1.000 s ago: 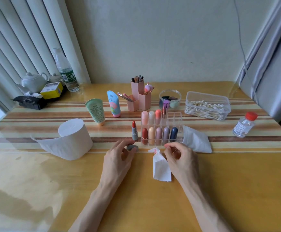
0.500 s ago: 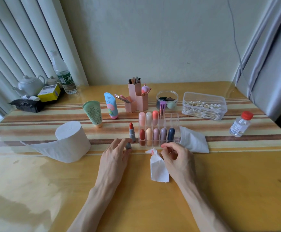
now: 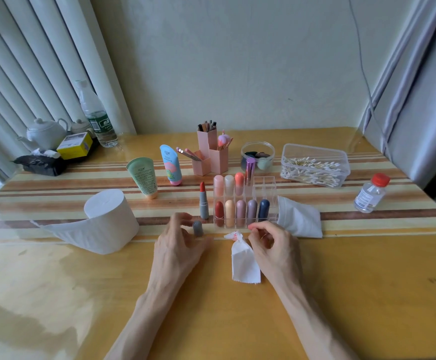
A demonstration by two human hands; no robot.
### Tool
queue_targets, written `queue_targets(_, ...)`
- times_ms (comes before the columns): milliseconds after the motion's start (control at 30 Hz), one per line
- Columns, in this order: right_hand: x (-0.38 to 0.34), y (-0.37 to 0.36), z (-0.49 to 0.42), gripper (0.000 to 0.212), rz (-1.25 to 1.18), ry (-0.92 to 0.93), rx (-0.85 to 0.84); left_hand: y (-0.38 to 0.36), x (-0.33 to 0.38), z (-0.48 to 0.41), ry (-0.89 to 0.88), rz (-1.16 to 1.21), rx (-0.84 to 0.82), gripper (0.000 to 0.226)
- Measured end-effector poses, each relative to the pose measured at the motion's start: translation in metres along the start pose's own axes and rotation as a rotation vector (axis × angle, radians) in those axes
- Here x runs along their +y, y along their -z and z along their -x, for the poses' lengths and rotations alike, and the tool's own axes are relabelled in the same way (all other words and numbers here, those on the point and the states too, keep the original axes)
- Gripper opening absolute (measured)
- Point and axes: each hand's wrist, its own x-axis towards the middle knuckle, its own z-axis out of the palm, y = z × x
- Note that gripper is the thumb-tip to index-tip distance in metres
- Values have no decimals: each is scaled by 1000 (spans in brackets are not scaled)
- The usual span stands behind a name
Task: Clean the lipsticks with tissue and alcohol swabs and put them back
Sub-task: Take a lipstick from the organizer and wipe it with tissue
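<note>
An open lipstick (image 3: 203, 203) with a grey case and red tip stands on the table, left of the clear organiser (image 3: 269, 185). Its grey cap (image 3: 198, 228) stands upright just in front, between the fingers and thumb of my left hand (image 3: 178, 245), which holds it lightly. A small piece of tissue (image 3: 244, 261), stained red at its twisted top, lies along the left edge of my right hand (image 3: 271, 245). That hand's fingers are curled and its thumb is hidden by the tissue, which it seems to hold. Several capped lipsticks fill the organiser.
A toilet roll (image 3: 105, 219) lies at the left, a folded tissue (image 3: 300, 219) right of the organiser. Behind stand two tubes (image 3: 144, 178), pink brush holders (image 3: 211, 157), a round jar (image 3: 257, 154), a tub of cotton swabs (image 3: 313, 165) and an alcohol bottle (image 3: 370, 193).
The grey cap lay on its side under my left fingertips a second ago and now stands upright between them. My right hand and the tissue have hardly moved.
</note>
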Motion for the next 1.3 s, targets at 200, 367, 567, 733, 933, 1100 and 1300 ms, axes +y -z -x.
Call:
queue_targets(200,2,2,0,14,-32,-2,18,4,13,-78,460,363,-178,33)
queue_targets(367,4,3,0,12,-48,-1,15,-17,4,-115,395,-21,-339,47)
queue_targets(567,3,2,-1,13,-52,-20,1,-29,4,-132,376,-240,-324,55)
queue_targets(733,2,1,-2,15,-56,-35,2,-20,0,-129,387,-91,-335,39)
queue_targets(933,2,0,-2,15,-74,-57,-11,-5,-6,-100,245,162,-223,14)
queue_targets(1100,4,0,-3,16,-72,-68,-10,0,-14,-88,108,123,-188,12)
queue_targets(1300,3,0,-3,15,-72,-58,-1,-2,-18,-86,41,106,-198,12)
